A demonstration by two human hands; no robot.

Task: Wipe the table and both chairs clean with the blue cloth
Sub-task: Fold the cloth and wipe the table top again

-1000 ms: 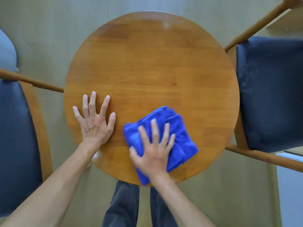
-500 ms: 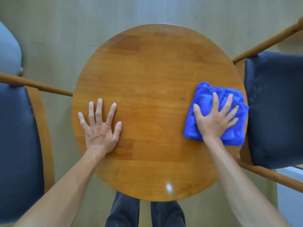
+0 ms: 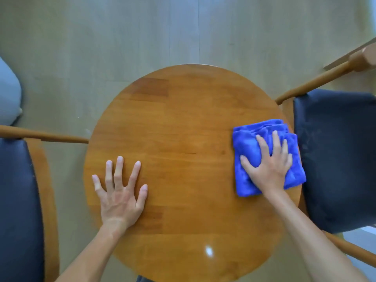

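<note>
A round wooden table (image 3: 183,123) fills the middle of the head view. A folded blue cloth (image 3: 247,145) lies at its right edge, partly overhanging the rim. My right hand (image 3: 268,165) presses flat on the cloth with fingers spread. My left hand (image 3: 120,190) rests flat on the table's left part, fingers apart, holding nothing. One chair (image 3: 337,159) with a dark seat and wooden arms stands to the right. The other chair (image 3: 18,200) stands to the left.
A pale wooden floor (image 3: 101,47) surrounds the table. A light grey cushion (image 3: 8,94) shows at the far left edge above the left chair's wooden arm (image 3: 50,137). A light surface (image 3: 362,239) shows at the right, below the right chair's seat.
My right hand has slid the cloth from the table's near middle to its right edge. The view has shifted down, so the table sits lower in frame. My left hand stays flat.
</note>
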